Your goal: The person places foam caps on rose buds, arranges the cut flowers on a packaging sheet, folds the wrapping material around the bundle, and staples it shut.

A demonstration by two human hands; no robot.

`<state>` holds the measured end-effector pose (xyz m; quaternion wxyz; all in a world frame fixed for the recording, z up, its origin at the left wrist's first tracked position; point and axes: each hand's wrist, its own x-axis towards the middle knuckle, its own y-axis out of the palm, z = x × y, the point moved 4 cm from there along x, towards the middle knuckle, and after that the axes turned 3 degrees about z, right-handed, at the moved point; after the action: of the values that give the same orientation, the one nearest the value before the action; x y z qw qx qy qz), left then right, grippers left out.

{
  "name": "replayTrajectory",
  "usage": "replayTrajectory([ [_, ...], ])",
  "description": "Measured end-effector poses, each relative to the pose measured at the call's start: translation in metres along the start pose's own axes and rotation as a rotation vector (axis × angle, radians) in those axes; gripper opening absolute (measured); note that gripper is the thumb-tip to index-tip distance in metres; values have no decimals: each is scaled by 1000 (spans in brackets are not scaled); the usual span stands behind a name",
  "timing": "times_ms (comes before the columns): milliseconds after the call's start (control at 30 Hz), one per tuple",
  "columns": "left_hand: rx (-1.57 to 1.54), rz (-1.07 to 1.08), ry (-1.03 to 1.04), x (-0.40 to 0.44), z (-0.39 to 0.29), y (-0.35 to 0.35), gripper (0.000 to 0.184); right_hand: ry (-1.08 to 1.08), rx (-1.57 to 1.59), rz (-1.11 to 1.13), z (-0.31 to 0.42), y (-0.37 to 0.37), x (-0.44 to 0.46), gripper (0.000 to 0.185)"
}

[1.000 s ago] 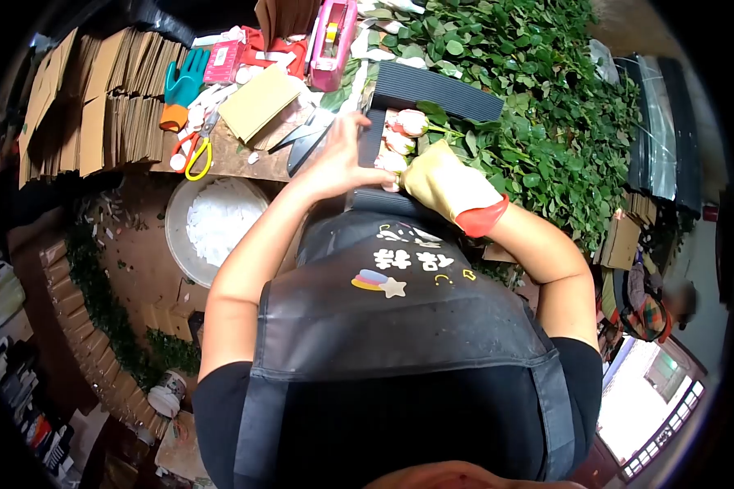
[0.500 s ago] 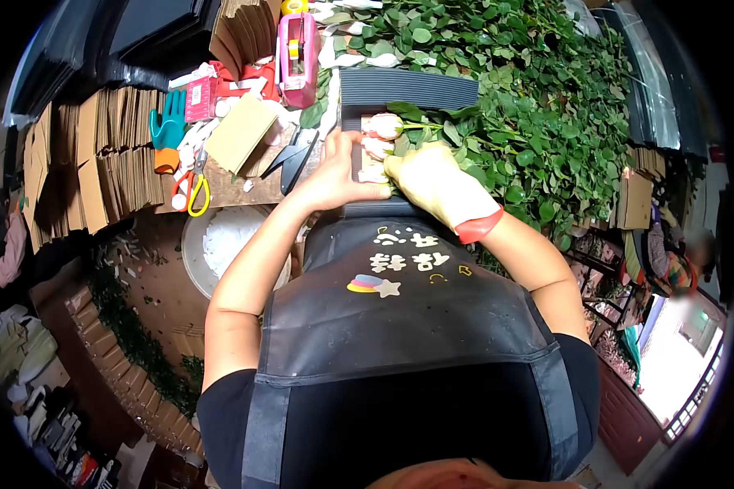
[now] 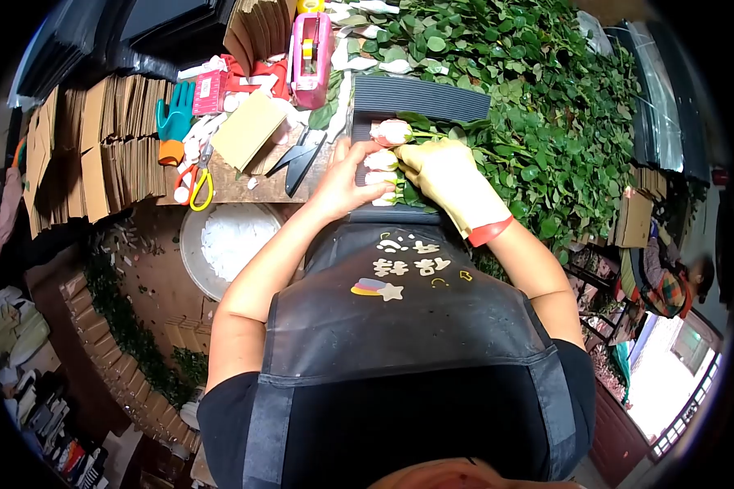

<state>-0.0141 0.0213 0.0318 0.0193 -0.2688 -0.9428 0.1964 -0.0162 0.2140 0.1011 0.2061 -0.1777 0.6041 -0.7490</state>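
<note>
Several pale pink and white roses lie with their heads in a column on a dark ribbed sheet [image 3: 422, 98]. The top rose [image 3: 393, 132] sits a little apart from the lower roses [image 3: 381, 160]. My bare left hand [image 3: 344, 181] cups the lower heads from the left, its thumb across the lowest and its fingers curled beside the upper one. My right hand [image 3: 447, 179], in a pale yellow glove with a red cuff, has its fingertips closed just behind the heads, where the stems begin. The glove hides exactly what is pinched.
Leafy stems [image 3: 538, 122] cover the table's right side. Left lie black-bladed scissors [image 3: 300, 161], yellow-and-orange-handled scissors [image 3: 200, 183], a cardboard block [image 3: 249, 130], a pink tape dispenser [image 3: 311, 69] and a teal glove [image 3: 175, 114]. Below is a tub [image 3: 228, 244] of white pieces.
My gloved right hand has shifted up from the lowest rose to between the top and second heads. My left hand stays by the roses. The whole view has shifted slightly.
</note>
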Motion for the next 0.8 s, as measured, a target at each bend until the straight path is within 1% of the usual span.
replayTrajectory([
  [33, -15, -1, 17, 1, 0, 1, 72, 0, 5, -3, 0, 0, 0, 11],
  [133, 18, 56, -34, 5, 3, 0, 72, -9, 5, -2, 2, -4, 2, 11],
  [167, -44, 5, -105, 8, 2, 2, 61, -17, 1, 7, 3, -6, 2, 12],
  [233, -178, -92, -147, 11, 9, 14, 50, -26, -18, 29, 5, -11, -3, 16],
  [267, -243, -145, -167, 13, 12, 16, 45, 76, 1, 31, 8, -20, -7, 18],
  [300, -210, -183, -165, 12, 7, 14, 34, 180, 22, 35, 14, -33, -12, 19],
  [333, -162, -180, -152, 12, 7, 13, 35, 284, 42, 43, 16, -40, -15, 22],
  [367, -116, -180, -141, 12, 9, 13, 35, 340, 36, 46, 10, -36, -19, 30],
  [400, -66, -176, -131, 11, 10, 13, 36, 338, 37, 68, 8, -29, -19, 30],
  [433, -115, -162, -151, 10, 11, 14, 36, 342, 42, 86, 5, -21, -17, 30],
  [500, -88, -166, -134, 11, 11, 13, 39, 370, 45, 138, 4, -22, -4, 30],
  [600, -46, -154, -134, 8, 13, 15, 47, 287, 75, 3, -2, -16, 9, 32],
  [633, -28, -151, -133, 10, 14, 14, 50, 345, 281, 120, -8, -17, 7, 34],
  [667, -53, -198, -92, 12, 12, 12, 54, 388, 409, 225, -9, -23, 10, 34],
  [733, -106, -289, -14, 11, 6, 11, 61, 293, 189, 193, -10, -18, 7, 31],
  [767, -54, -282, 27, 11, 8, 12, 67, 273, 181, 176, -9, -15, 6, 30],
  [800, -60, -254, -9, 12, 12, 13, 68, 252, 170, 155, -9, -12, 6, 29],
])
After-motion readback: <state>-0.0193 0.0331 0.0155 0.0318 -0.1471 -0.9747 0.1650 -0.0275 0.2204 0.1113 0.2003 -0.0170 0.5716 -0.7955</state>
